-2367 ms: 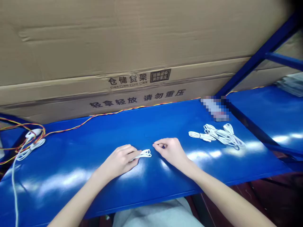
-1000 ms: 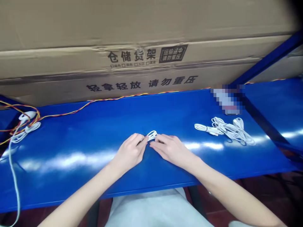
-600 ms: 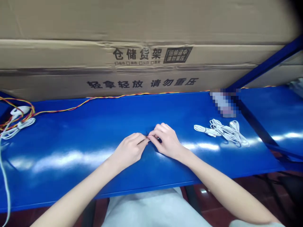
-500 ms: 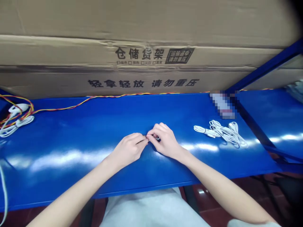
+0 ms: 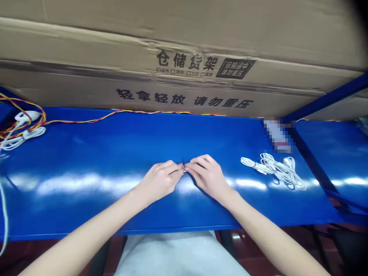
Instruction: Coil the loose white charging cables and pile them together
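A: What are the hands doing now?
B: The left hand [image 5: 159, 181] and right hand [image 5: 208, 177] are pinching a small thing [image 5: 183, 166], their fingers [image 5: 174, 167] clamping it together over the blue shelf [image 5: 86, 209].

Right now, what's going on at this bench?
A person's left hand and right hand meet over a blue metal shelf, their fingers pinching something small and dark, mostly hidden. A bundle of white cables lies to the right; white earphones and twisted red-yellow wires lie left and behind.
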### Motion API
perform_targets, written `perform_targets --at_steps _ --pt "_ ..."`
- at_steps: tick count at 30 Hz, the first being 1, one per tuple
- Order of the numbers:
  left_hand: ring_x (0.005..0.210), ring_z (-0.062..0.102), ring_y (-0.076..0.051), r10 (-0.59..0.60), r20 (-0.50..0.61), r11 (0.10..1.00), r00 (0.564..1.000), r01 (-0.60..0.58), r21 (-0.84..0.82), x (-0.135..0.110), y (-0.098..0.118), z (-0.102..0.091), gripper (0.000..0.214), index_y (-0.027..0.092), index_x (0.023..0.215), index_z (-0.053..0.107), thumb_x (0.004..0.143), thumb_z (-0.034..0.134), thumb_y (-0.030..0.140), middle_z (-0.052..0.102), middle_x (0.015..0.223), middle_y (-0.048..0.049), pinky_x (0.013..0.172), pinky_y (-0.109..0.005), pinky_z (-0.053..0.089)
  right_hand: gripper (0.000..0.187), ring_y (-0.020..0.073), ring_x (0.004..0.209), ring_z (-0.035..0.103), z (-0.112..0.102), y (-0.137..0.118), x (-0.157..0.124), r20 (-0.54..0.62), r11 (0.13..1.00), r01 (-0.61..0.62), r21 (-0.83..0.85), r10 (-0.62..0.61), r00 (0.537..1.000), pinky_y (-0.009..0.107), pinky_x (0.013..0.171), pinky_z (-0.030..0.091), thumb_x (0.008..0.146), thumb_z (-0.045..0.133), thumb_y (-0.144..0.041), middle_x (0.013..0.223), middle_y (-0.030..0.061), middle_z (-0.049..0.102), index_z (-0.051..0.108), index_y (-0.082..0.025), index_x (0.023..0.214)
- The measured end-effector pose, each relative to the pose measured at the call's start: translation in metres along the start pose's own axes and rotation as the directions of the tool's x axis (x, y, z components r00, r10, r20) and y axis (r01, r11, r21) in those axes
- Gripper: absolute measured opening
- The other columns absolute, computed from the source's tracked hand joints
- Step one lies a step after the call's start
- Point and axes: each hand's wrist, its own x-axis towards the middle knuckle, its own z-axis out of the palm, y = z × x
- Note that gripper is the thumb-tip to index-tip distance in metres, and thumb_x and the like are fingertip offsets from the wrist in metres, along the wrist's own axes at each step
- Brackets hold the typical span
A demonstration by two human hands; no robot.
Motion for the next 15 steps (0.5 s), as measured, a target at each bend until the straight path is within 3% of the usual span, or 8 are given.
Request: perform_targets --at_steps 4,9,15 --pt "0.084 0.072 -0.019 -0.004 0.016 1.0 1.0 0.004 0.005 0.0 0.0 0.0 0.02 0.015 0.104 0.075 0.103 0.056 0.017 0.079 0.101 -0.0076 0.072 -0.032 0.062 0.022 0.0222 0.105 0.065 -0.007 0.002 -0.007 -0.036 0.999 0.052 -0.011 -0.052 0.998 0.041 0.093 0.05 0.102 0.062 -0.023 0.117 0.0068 0.076 0.071 -0.025 0.123" --pt "0.086 0.072 -0.019 -0.009 0.006 1.0 1.0 0.009 0.021 -0.001 0.0 0.002 0.022 0.016 0.104 0.075 0.104 0.053 0.017 0.078 0.099 -0.0087 0.072 -0.031 0.063 0.023 0.0243 0.107 0.062 -0.006 -0.002 -0.009 0.027 0.99 0.072 -0.12 -0.069 0.997 0.042 0.091 0.05 0.101 0.064 -0.024 0.119 0.008 0.074 0.073 -0.029 0.122" --pt "0.084 0.072 -0.019 -0.002 -0.02 1.0 1.0 0.002 0.027 -0.002 0.0 0.003 0.022 0.014 0.103 0.076 0.103 0.054 0.016 0.078 0.097 -0.0089 0.07 -0.031 0.062 0.026 0.0274 0.107 0.056 -0.004 -0.009 -0.005 0.119 0.977 0.061 -0.203 -0.037 0.992 0.044 0.091 0.047 0.105 0.054 -0.022 0.116 0.0128 0.069 0.068 -0.021 0.127"
